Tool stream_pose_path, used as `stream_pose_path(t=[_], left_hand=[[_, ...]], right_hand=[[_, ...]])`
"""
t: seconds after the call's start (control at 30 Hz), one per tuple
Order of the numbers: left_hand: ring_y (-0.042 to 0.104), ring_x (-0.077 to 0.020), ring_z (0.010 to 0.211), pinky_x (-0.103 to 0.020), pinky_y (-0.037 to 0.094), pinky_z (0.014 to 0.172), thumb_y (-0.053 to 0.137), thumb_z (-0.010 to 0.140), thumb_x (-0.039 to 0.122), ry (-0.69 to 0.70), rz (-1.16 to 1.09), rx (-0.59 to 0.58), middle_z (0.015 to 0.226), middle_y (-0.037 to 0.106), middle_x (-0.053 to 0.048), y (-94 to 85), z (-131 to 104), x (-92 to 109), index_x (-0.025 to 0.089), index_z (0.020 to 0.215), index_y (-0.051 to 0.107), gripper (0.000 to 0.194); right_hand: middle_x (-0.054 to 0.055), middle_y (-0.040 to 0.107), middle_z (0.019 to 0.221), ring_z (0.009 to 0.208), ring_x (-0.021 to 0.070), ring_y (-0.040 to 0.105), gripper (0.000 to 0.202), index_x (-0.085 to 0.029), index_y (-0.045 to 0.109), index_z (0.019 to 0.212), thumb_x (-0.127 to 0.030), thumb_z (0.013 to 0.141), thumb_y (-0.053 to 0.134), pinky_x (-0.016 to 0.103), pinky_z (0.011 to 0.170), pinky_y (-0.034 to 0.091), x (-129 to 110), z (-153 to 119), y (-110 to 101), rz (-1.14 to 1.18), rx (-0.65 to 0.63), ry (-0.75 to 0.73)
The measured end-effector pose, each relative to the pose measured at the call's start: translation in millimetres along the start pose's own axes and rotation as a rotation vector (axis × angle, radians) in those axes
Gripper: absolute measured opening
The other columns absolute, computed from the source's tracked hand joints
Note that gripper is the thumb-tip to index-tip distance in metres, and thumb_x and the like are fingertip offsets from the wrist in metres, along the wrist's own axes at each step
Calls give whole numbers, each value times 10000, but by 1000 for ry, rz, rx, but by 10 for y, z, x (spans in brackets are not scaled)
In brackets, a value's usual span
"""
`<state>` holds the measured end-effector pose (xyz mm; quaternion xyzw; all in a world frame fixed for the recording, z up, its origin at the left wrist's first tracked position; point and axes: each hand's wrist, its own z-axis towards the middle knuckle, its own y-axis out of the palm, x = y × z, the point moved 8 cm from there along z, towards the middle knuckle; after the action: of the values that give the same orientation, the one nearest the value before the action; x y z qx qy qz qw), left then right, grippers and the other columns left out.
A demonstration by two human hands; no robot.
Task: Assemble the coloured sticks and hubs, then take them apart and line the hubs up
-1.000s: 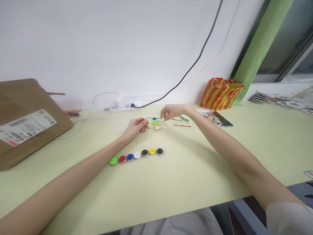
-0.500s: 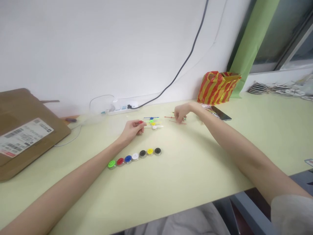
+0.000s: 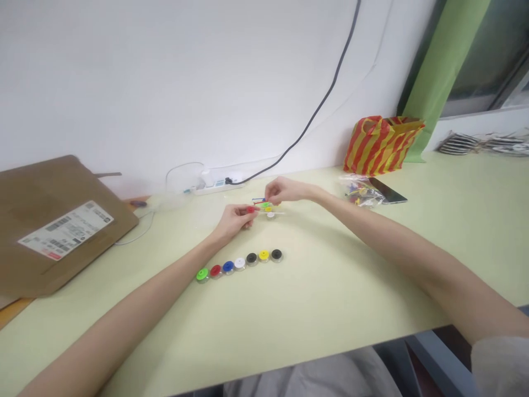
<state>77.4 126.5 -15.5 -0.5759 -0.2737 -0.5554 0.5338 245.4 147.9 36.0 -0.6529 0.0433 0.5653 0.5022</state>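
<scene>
A carton (image 3: 53, 193) occupied the left end of the tabletop (image 3: 351, 286). Behind the left hand (image 3: 235, 219), a power strip (image 3: 217, 186) sat at the foot of the wall (image 3: 165, 82), with a cable (image 3: 318, 107) descending to it. The left hand held a single disc (image 3: 250, 209); the right hand (image 3: 285, 190), just beside it, held a rod (image 3: 260, 203). Small parts (image 3: 270, 215) lay near both. On the near side stood a row of discs (image 3: 239, 263). Farther right, a packet (image 3: 363, 193) lay left of a flat device (image 3: 388, 191), both before a bag (image 3: 382, 146). A stack (image 3: 458, 143) lay right of the bag.
</scene>
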Motion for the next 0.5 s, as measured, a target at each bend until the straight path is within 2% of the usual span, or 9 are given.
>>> stream_pose_path(t=[0.13,0.23,0.33,0.4,0.5], left_hand=[[486,-101,478,-234,381,472,804,768,372,30,22,5,559,598,-7,-1,-9,16,123,913,784,289],[485,-93,477,-225,389,480,799,763,340,36,28,8,563,606,-13,2,-10,27,111,846,763,246],[487,-93,480,-221,395,486,780,774,325,55,41,-6,560,603,-9,20,-16,54,112,867,764,233],[492,-96,482,-222,401,489,769,779,314,66,52,-12,558,598,-6,29,-21,66,115,870,763,219],[506,-101,491,-221,403,489,763,779,302,67,55,-11,562,593,-5,26,-23,57,119,858,758,199]], right_hand=[[30,730,776,683,114,623,188,-123,727,927,-265,806,747,213,628,484,8,135,332,239,93,-121],[18,705,741,617,94,580,242,-128,738,919,-332,798,785,209,583,454,135,170,447,482,209,-119],[16,701,733,629,96,590,288,-136,741,904,-367,760,835,213,600,456,228,192,517,670,215,-102],[37,729,768,692,116,632,316,-135,748,919,-371,741,859,223,646,477,204,194,524,678,171,-111],[59,766,808,757,140,679,304,-134,745,933,-351,751,854,241,713,501,108,173,482,564,134,-118]])
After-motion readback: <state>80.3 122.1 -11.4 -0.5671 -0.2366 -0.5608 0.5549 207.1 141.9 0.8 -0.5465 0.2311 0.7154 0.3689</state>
